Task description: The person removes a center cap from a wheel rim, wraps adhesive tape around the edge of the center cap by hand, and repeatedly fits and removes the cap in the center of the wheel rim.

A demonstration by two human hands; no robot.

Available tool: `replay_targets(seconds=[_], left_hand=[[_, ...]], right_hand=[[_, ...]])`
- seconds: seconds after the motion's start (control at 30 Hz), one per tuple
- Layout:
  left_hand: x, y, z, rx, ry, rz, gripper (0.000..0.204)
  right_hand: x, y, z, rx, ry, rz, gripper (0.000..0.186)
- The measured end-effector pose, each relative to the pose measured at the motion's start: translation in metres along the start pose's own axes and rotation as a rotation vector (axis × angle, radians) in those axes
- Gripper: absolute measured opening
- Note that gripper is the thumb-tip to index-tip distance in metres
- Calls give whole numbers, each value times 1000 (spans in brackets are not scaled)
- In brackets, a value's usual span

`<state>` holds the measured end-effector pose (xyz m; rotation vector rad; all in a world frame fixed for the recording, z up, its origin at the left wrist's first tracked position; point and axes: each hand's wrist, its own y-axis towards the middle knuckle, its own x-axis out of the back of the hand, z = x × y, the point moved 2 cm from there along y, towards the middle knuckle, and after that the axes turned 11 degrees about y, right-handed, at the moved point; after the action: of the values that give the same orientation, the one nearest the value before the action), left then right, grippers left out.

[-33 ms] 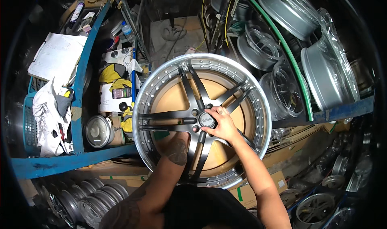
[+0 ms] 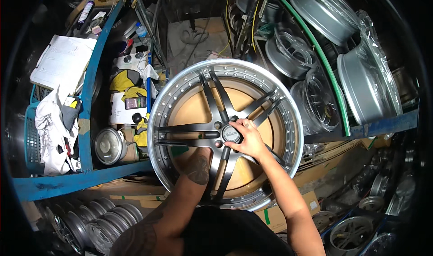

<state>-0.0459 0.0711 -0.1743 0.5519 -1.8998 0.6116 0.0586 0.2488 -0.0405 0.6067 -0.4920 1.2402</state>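
Observation:
A large alloy wheel (image 2: 209,91), with dark split spokes, a bolted polished rim and a tan board behind it, fills the middle of the head view. My right hand (image 2: 248,141) grips the round centre cap (image 2: 231,134) at the hub, thumb and fingers curled on its edge. My left hand (image 2: 203,154) reaches in beneath the spokes just below-left of the hub, its fingers hidden behind the wheel.
Blue shelving (image 2: 97,53) at left holds papers (image 2: 63,60), cloths, yellow gloves (image 2: 124,80), a phone (image 2: 135,103) and tools. Wrapped wheels (image 2: 370,87) crowd the right rack behind a green rail (image 2: 329,75). More wheels (image 2: 112,222) and cardboard (image 2: 297,202) lie below.

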Motion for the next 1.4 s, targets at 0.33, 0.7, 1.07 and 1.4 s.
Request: replay_targets(seconds=[0.33,0.7,1.07,1.4], left_hand=[[-1,-7,0,-5,-10,-30,27],[-3,-8,5,15,-31,-127,27],[118,-59,-36,-54,267,391,33],[106,-123,-104,507,-1912,275,46]], right_hand=[[0,5,4,0,9,0,73],[11,7,-20,-159,698,-196,59],[30,-25,23,-226,1446,-41,65],[-6,-94,107,263,22,63,57]])
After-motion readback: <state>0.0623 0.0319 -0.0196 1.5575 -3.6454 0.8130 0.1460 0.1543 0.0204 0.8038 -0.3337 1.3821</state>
